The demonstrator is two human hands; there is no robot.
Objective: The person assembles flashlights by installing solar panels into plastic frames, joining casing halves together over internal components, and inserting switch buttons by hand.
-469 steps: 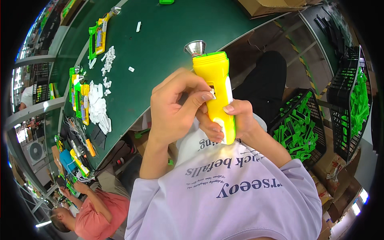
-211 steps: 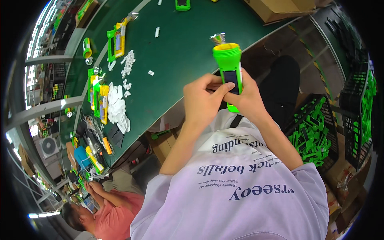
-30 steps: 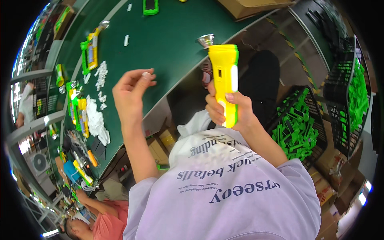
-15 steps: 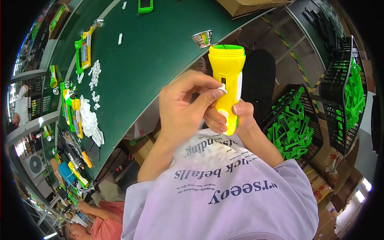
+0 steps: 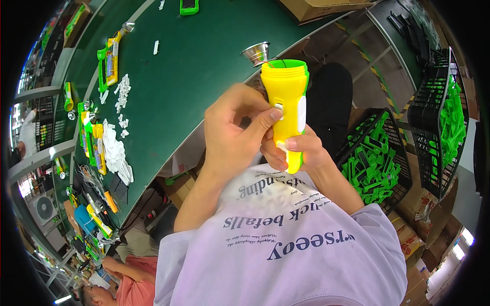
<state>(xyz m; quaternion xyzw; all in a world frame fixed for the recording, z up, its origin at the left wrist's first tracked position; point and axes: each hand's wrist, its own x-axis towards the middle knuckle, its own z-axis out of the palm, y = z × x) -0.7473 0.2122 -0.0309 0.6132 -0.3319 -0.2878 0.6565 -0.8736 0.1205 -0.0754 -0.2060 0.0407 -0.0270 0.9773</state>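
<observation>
A yellow flashlight body (image 5: 288,94) with green inner edges stands nearly upright in front of my chest, its threaded end facing away. My right hand (image 5: 304,148) is closed around its narrow lower part. At the slot on its front sits a small white switch button (image 5: 279,111), and the thumb and fingers of my left hand (image 5: 239,127) pinch at it. A white strip (image 5: 301,113) runs along the flashlight's right side. Beside the open end, a silver reflector cup (image 5: 256,53) hangs over the table edge, with thin wires between them.
On the green table (image 5: 189,56) lie a pile of white plastic pieces (image 5: 116,155) and several yellow-green flashlight parts (image 5: 109,64). Black crates of green parts (image 5: 375,166) stand to the right. A cardboard box (image 5: 326,7) sits at the far edge. Another person (image 5: 135,280) works at lower left.
The white switch button has gone from tilted beside the slot to lying upright at it. The flashlight has shifted slightly left and turned, showing more of its white side strip.
</observation>
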